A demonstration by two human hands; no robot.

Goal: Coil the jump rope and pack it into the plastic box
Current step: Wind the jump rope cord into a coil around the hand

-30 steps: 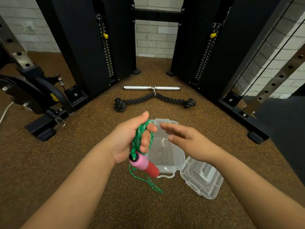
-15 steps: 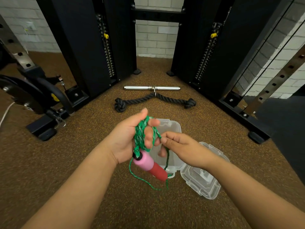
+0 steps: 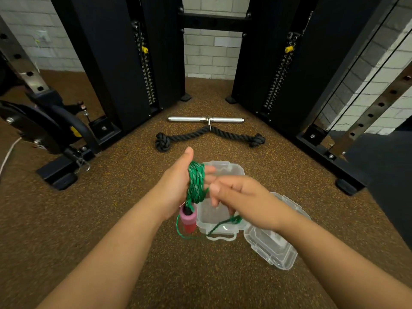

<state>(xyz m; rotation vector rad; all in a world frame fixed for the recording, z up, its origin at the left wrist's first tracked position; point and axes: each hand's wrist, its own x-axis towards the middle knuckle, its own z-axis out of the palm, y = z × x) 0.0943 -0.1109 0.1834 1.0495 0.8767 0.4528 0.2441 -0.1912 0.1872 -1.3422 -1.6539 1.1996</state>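
Head view:

- Jump rope: green braided cord, wound in several loops round the fingers of the left hand, held above the floor and over the near left edge of the box.
- Left hand: fingers curled through the coil and closed on it, thumb raised; palm faces right.
- Rope handle: pink and red, hanging below the left hand from the coil; long axis near vertical, the cord's end uppermost. It hangs just left of the box's front corner.
- Loose tail: runs from the handle down in a slack bow, then up to the right hand.
- Right hand: just right of the coil, fingers bent and partly closed, blurred; the tail passes beneath it, though the grip itself cannot be made out.
- Plastic box: clear, open, on the floor beneath both hands, partly hidden by them.
- Lid: clear, lying open at the box's right.
- Floor: brown speckled.
- Metal bar and black knotted rope attachment: beyond the box, well apart from it, both lying left to right.
- Black machine columns: either side, at the back.
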